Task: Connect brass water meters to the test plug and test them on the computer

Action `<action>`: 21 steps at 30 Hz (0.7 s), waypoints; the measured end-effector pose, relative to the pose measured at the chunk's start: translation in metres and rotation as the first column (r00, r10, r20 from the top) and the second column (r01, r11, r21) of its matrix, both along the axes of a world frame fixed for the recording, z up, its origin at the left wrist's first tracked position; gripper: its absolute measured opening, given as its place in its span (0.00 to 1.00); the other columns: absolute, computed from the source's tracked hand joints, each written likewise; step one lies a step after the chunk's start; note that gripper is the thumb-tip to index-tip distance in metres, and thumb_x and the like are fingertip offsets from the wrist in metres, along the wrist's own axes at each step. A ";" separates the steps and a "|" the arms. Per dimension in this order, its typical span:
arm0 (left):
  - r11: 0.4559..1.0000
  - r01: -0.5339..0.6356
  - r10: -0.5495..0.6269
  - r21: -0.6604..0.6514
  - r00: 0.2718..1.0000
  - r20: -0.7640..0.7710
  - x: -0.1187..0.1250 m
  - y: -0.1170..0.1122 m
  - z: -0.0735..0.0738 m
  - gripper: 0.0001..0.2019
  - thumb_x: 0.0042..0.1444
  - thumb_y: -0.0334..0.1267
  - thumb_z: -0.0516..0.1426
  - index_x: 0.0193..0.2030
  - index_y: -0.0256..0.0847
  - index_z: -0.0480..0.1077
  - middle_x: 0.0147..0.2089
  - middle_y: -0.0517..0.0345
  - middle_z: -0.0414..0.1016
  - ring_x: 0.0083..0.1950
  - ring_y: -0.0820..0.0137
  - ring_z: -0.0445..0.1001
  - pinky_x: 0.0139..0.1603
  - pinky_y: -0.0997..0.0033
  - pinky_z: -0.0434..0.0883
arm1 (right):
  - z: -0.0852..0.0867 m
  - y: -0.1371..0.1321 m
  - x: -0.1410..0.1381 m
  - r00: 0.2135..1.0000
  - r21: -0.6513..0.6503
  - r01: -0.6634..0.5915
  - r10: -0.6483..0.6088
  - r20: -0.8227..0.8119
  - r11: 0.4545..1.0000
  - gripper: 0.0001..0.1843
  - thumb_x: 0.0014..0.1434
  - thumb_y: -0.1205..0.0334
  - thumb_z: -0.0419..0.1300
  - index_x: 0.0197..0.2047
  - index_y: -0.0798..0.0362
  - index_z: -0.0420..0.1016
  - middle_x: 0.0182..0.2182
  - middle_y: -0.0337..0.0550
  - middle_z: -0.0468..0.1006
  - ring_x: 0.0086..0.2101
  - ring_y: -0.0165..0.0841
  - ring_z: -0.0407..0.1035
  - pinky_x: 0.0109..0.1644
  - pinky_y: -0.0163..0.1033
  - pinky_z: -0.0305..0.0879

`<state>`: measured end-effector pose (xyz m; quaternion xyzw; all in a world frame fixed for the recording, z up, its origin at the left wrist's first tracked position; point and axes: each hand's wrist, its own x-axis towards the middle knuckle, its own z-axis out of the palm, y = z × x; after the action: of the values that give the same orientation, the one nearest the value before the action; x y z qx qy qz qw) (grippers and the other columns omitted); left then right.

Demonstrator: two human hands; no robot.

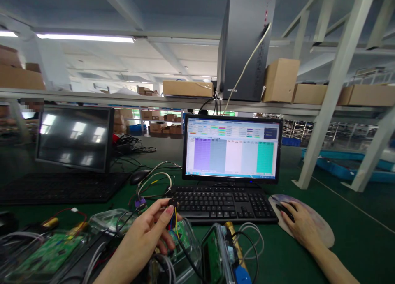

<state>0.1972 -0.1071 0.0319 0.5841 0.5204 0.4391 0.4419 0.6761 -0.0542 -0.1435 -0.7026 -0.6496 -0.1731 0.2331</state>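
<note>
Between thumb and fingers, my left hand (148, 226) pinches a small black connector (173, 202); yellow and blue wires lead down from it. Just below that hand lies a clear plastic case (193, 251) with a green circuit board (182, 236) inside, partly hidden by the fingers. My right hand (300, 222) rests over a black computer mouse (286, 212), its fingers curved on top, on a pale mouse pad (322, 232). A black keyboard (222, 204) lies between both hands, in front of a lit monitor (233, 148) showing a table with coloured columns.
At the left are a dark monitor (74, 138), a second keyboard (61, 187) and an exposed green board (51, 253) among loose cables. A clear-sided device (212, 253) stands in front of the keyboard. A computer tower (247, 45) and cardboard boxes (280, 80) sit on the shelf above.
</note>
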 end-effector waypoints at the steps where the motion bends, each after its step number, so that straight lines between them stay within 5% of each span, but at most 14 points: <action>1: 1.000 0.000 0.000 -0.003 1.000 0.002 0.000 0.000 0.000 0.26 0.51 0.61 0.54 0.48 0.43 0.58 0.44 0.51 0.74 0.20 0.70 0.72 0.17 0.72 0.69 | 0.000 0.000 0.001 1.000 -0.005 -0.002 0.002 0.006 1.000 0.26 0.59 0.48 0.47 0.55 0.51 0.70 0.52 0.54 0.68 0.50 0.47 0.65 0.52 0.55 0.65; 21: 1.000 0.002 -0.001 -0.007 1.000 0.031 0.003 -0.002 0.002 0.28 0.52 0.59 0.54 0.52 0.42 0.56 0.43 0.52 0.73 0.21 0.71 0.72 0.18 0.73 0.68 | -0.015 0.008 0.013 0.996 0.029 -0.059 0.057 0.066 0.998 0.26 0.59 0.46 0.47 0.54 0.50 0.70 0.51 0.53 0.69 0.48 0.46 0.67 0.49 0.53 0.67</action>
<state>0.2005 -0.1086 0.0336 0.5760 0.5144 0.4461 0.4523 0.6891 -0.0467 -0.1584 -0.6737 -0.6743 -0.1993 0.2275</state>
